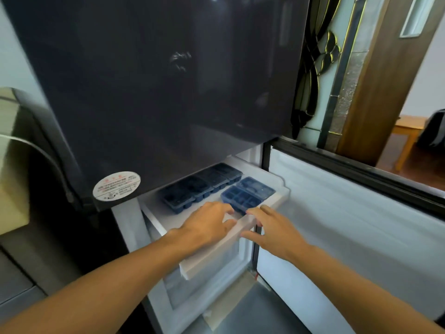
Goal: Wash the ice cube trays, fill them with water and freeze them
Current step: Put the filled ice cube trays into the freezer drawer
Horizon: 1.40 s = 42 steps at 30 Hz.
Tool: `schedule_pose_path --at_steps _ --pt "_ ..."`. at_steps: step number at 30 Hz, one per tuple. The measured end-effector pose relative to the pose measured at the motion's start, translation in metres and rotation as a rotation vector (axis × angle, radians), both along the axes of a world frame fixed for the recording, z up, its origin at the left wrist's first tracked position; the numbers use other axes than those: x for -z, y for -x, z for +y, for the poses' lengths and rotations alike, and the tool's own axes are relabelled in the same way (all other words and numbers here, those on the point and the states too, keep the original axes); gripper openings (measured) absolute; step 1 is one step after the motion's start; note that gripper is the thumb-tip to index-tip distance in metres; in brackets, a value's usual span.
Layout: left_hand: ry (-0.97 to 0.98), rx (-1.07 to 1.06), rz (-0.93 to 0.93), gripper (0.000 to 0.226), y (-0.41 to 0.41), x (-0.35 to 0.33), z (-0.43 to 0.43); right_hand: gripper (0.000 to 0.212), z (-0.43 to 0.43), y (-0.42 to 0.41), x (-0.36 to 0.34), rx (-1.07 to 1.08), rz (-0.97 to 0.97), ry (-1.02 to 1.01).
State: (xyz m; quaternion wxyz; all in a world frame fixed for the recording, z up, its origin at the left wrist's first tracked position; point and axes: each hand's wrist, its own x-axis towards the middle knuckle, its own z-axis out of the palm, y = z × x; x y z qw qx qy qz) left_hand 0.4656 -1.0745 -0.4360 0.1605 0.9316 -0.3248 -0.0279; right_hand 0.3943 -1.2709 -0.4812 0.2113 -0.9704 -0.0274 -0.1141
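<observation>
I've got both hands on the freezer drawer (277,197) lip, left hand (207,222) resting loose-fingered, right hand (272,232) pinching it, blue trays (199,189) inside just past my fingertips (nearest tray (248,194) lengthwise front-to-back, between both hands)

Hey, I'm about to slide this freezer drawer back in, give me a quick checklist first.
1. Trays inside the drawer: ok, the back row and the nearer pair both sit flat on its floor.
2. Water level in the trays: cannot tell.
3. Right hand on the drawer: ok, thumb under and fingers over the front rim.
4. Left hand out of the drawer: not ok, its fingers reach over the rim beside the nearer pair.
5. Freezer door out of the way: ok, swung open to the right.
</observation>
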Motion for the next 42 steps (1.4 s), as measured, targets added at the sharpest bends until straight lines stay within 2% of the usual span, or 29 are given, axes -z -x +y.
schedule_pose_path --at_steps 2,8,13,16,23,26,30,33,37,42 --pt "-0.034 -0.029 -0.057 0.036 0.008 0.002 0.019 0.058 0.007 -0.003 0.003 0.009 -0.017 -0.019" --pt "0.081 -0.071 -0.299 0.035 0.027 0.003 0.074 0.050 0.023 -0.019 0.009 -0.001 -0.077 -0.032" --pt "0.025 0.064 -0.523 0.026 0.046 0.014 0.103 0.060 0.041 -0.041 0.007 0.035 -0.023 -0.150" --pt "-0.111 0.090 -0.477 0.036 0.051 0.028 0.111 0.063 0.053 -0.055 0.006 0.062 -0.040 -0.139" --pt "-0.548 -0.079 -0.428 0.077 0.035 0.051 0.122 0.072 0.070 -0.069 -0.004 0.019 0.070 -0.152" --pt "-0.719 -0.110 -0.498 0.084 0.023 0.057 0.129 0.073 0.065 -0.064 -0.014 0.016 0.065 -0.100" --pt "-0.799 -0.163 -0.515 0.084 0.008 0.060 0.128 0.064 0.036 -0.051 -0.035 0.137 -0.046 0.015" --pt "-0.845 -0.179 -0.525 0.080 0.002 0.064 0.126 0.063 0.005 -0.033 -0.051 0.240 -0.139 0.196" --pt "-0.838 -0.193 -0.518 0.077 -0.001 0.062 0.116 0.073 -0.036 0.001 -0.074 0.434 -0.202 0.459" --pt "-0.669 -0.208 -0.513 0.054 0.004 0.035 0.100 0.086 -0.088 0.052 -0.108 0.708 0.011 0.559"
